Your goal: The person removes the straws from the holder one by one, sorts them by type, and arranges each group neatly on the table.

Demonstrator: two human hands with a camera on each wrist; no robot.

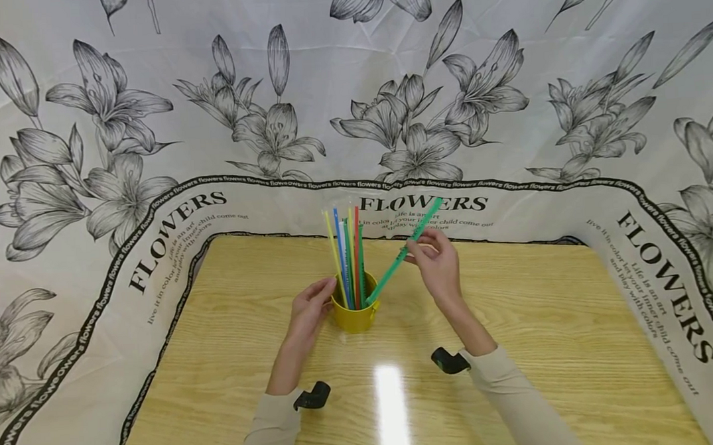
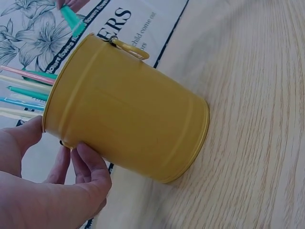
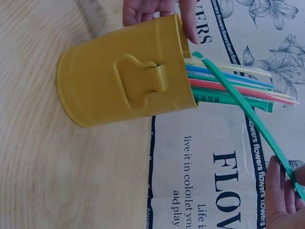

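A small yellow metal bucket point(image 1: 356, 321) stands upright on the table, holding several long thin straws point(image 1: 347, 263) in yellow, blue, green and red. My left hand point(image 1: 312, 305) grips the bucket's left side, its thumb at the rim and the other fingers near a handle mount, as the left wrist view shows. Between the thumb and fingers of my right hand point(image 1: 437, 262) is a green paper-wrapped straw point(image 3: 243, 102) with dark print. That straw slants, its lower end right at the bucket's rim and its upper end pointing up and right.
The wood-grain table point(image 1: 516, 322) carries a bright light reflection near its front. A white cloth with black flower prints point(image 1: 411, 114) hangs behind and along both sides. Black wrist mounts point(image 1: 449, 360) stick out from both forearms above the tabletop.
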